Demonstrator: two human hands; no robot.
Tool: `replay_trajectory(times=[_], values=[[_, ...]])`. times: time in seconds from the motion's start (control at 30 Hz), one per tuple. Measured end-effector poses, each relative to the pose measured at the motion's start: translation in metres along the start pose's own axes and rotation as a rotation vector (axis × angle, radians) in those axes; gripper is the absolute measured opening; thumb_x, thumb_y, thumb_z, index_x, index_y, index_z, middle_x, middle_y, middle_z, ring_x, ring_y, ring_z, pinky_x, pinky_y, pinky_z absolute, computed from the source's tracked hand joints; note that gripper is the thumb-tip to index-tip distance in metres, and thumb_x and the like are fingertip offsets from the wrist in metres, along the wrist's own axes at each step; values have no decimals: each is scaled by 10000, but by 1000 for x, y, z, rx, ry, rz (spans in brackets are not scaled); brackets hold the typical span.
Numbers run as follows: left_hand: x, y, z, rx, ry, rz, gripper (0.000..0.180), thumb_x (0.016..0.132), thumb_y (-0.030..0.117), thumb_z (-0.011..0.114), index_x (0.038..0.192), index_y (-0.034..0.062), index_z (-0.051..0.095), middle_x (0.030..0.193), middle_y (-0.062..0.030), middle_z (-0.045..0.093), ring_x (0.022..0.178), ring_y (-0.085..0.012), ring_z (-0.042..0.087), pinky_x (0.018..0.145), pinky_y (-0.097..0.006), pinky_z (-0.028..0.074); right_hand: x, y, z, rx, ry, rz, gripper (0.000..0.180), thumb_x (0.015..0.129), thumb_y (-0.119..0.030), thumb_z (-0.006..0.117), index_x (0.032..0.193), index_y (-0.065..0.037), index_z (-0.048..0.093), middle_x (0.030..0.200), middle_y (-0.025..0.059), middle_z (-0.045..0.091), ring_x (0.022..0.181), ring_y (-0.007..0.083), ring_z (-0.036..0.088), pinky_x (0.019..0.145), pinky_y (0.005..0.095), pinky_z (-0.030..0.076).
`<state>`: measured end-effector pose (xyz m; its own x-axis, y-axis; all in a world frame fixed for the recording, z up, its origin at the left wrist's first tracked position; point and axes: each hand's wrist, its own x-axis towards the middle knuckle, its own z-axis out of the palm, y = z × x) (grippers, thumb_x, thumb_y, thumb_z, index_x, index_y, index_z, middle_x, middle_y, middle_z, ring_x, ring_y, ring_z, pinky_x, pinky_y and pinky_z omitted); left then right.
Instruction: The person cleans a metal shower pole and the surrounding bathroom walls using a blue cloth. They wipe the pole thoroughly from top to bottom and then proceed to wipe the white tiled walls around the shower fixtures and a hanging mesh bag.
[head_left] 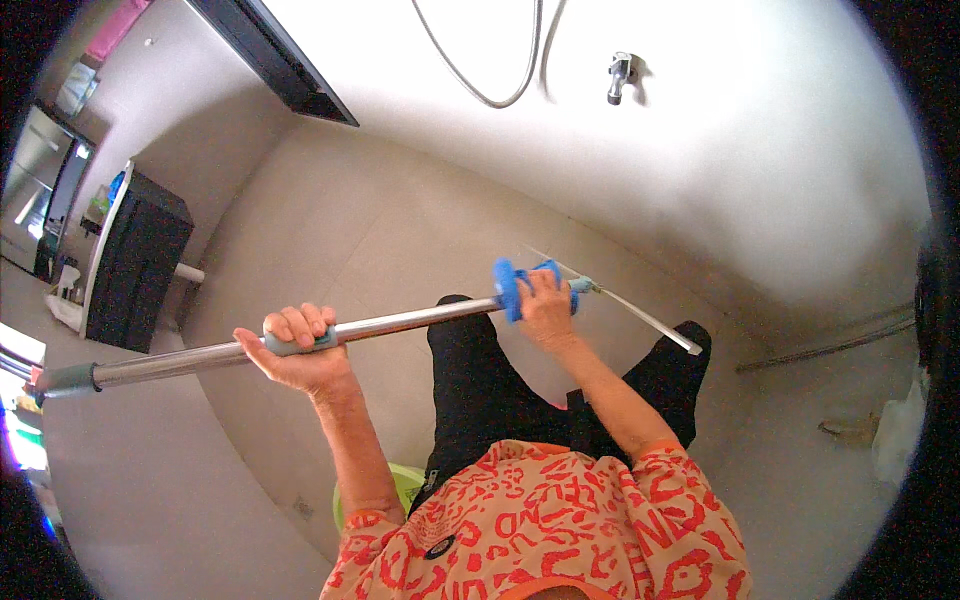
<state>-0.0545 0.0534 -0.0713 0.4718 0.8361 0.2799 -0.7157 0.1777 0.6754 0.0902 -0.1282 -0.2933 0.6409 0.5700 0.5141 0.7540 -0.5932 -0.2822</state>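
A long metal pole slants across in front of me, its left end lower than its right. My left hand is closed around a grey grip on the pole, with the thumb sticking out to the left. Farther right, my right hand is wrapped round the pole at a blue plastic piece that partly hides behind the fingers. Past that hand, a narrow pale crossbar is joined to the pole's end. Whether it is a mop or squeegee head, I cannot tell.
A light green tub stands by my left side, partly covered by my arm. Ahead, a tap and a hose are on the white wall. A dark cabinet hangs at the left. A grey hose runs along the right wall.
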Motion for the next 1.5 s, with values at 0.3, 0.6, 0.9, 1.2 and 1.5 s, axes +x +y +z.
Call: replay_trajectory(times=[0.3, 0.6, 0.9, 1.2, 1.5], values=[[-14, -10, 2, 0, -71, 26, 573, 899, 558, 362, 516, 133, 396, 419, -6, 355, 422, -133, 304, 465, -280, 285, 55, -126, -74, 392, 254, -313, 347, 741, -174, 593, 1075, -79, 582, 980, 96, 531, 908, 244, 515, 707, 422, 366], [-15, -14, -9, 34, 46, 18, 558, 880, 554, 402, 516, 134, 359, 435, 8, 310, 445, -132, 274, 471, -299, 272, 50, -102, -51, 365, 195, -375, 255, 776, -208, 565, 1018, -130, 582, 854, 50, 541, 806, 207, 531, 638, 379, 401], [16, 5, -28, -19, -106, -17, 592, 869, 598, 372, 489, 146, 330, 399, 17, 302, 423, -137, 300, 486, -292, 264, 6, 5, 15, 190, -37, -232, 309, 737, -189, 589, 1030, -92, 576, 933, 95, 561, 893, 272, 527, 671, 437, 416], [-27, -104, -44, 255, 164, -133, 327, 841, 421, 591, 900, 100, 562, 824, -85, 593, 847, -216, 587, 879, -477, 448, 14, -39, 25, 211, -9, -185, 286, 777, -165, 548, 1055, -98, 570, 999, 100, 564, 918, 276, 524, 683, 462, 434], [-20, -105, -20, 36, 207, -203, 519, 907, 467, 460, 519, 165, 294, 405, 37, 234, 355, -97, 220, 386, -283, 269, 20, -19, -4, 327, -52, -279, 327, 751, -146, 588, 1073, -103, 549, 941, 114, 529, 907, 292, 523, 717, 408, 452]])
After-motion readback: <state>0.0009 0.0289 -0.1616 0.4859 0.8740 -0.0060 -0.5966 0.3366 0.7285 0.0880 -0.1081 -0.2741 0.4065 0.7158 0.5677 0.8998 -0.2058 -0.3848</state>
